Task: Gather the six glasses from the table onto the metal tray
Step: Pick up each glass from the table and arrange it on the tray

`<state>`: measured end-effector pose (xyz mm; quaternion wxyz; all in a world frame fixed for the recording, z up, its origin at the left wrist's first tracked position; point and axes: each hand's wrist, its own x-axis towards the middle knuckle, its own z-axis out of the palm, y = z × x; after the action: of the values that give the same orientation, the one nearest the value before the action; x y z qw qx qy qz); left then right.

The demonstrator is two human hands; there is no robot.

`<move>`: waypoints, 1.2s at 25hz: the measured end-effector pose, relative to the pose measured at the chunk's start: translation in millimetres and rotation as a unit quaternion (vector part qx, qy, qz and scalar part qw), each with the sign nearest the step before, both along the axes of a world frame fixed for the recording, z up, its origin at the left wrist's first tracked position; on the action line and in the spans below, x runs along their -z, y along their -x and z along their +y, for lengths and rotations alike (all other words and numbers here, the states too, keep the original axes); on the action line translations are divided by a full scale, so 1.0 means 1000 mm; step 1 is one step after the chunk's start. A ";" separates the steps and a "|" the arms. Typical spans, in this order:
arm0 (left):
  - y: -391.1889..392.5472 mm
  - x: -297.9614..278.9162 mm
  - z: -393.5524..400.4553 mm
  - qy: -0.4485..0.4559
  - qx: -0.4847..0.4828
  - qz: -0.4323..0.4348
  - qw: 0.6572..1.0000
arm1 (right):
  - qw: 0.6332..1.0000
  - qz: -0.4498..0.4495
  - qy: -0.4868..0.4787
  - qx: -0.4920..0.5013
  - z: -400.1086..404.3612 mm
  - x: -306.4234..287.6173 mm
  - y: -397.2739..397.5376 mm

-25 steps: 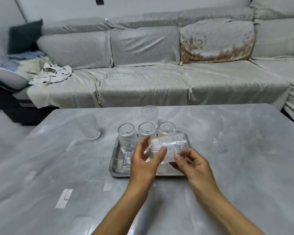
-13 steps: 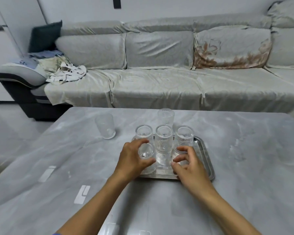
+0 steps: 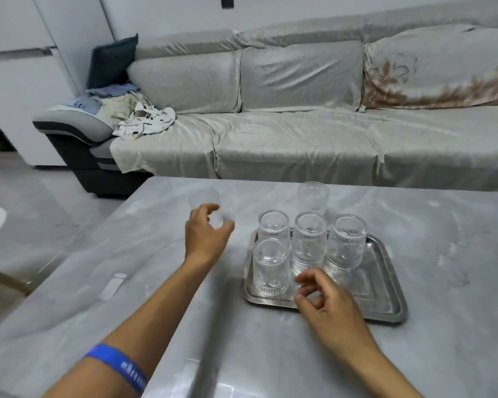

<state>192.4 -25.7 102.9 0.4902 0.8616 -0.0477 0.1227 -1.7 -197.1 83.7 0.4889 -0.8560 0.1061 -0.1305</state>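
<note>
Six glasses show in all, but the widest thing in view is the grey sofa point(image 3: 299, 133) along the back wall, with a heap of crumpled cloth point(image 3: 144, 122) on its left end. In front of it stands the grey marbled table point(image 3: 443, 225), and on the table lies the metal tray point(image 3: 385, 282). Four ribbed glasses stand upright on the tray: a rear row of three, the left point(image 3: 273, 225), the middle point(image 3: 309, 239) and the right point(image 3: 346, 242), and one front glass point(image 3: 270, 268) by the tray's left edge. A fifth glass point(image 3: 313, 196) stands on the table just beyond the tray's far edge. The sixth glass point(image 3: 206, 202) stands on the table well left of the tray. The person's left hand point(image 3: 206, 237) is at it, fingers curled about its lower part; how tightly they grip cannot be told. The right hand point(image 3: 325, 303) hovers over the tray's near edge, fingers loosely bent and apart, holding nothing. A blue wristband point(image 3: 115, 366) circles the left forearm.
</note>
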 end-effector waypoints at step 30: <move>0.080 0.004 -0.025 -0.158 0.172 -0.078 0.969 | 0.989 -0.064 0.030 0.131 -0.043 -0.015 -0.013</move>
<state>112.5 -50.4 98.9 0.3567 0.8947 -0.2521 0.0938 11.6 -240.3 99.2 0.4472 -0.8389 0.1820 -0.2512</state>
